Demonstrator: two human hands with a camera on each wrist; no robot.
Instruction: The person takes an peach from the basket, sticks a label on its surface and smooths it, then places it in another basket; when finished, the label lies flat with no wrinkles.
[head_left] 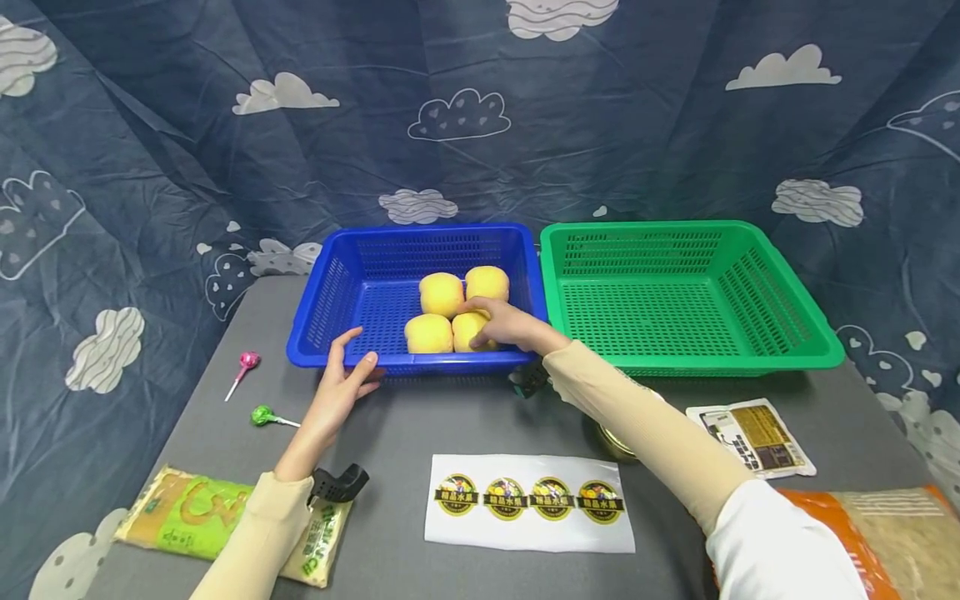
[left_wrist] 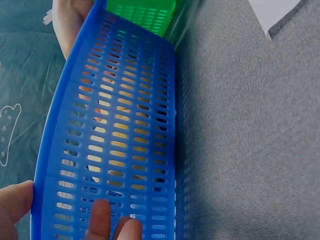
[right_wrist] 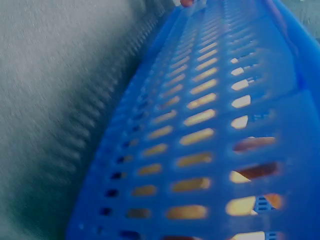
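Inside the blue basket (head_left: 420, 364), several yellow bun-like rounds (head_left: 429, 333) sit clustered toward the right. My right hand (head_left: 510, 323) reaches over the front rim and grips the front-right yellow round (head_left: 467, 327), its thumb and fingers spread round the sides. The right wrist view mostly shows the basket's slotted wall (right_wrist: 200, 100), with yellow showing through. My left hand (head_left: 347, 385) is at the basket's front-left rim, fingers loosely spread. In the left wrist view one fingertip (left_wrist: 22, 200) lies at the rim and other fingers are in front of the outer wall.
A green basket (head_left: 690, 362) stands right of the blue one. A white sheet with round stickers (head_left: 529, 533) lies in front. Pink (head_left: 249, 360) and green (head_left: 262, 415) lollipops and a green-yellow packet (head_left: 195, 512) lie left; a white-brown pouch (head_left: 757, 437), a partly hidden tin (head_left: 617, 442) and an orange bag (head_left: 885, 533) lie right.
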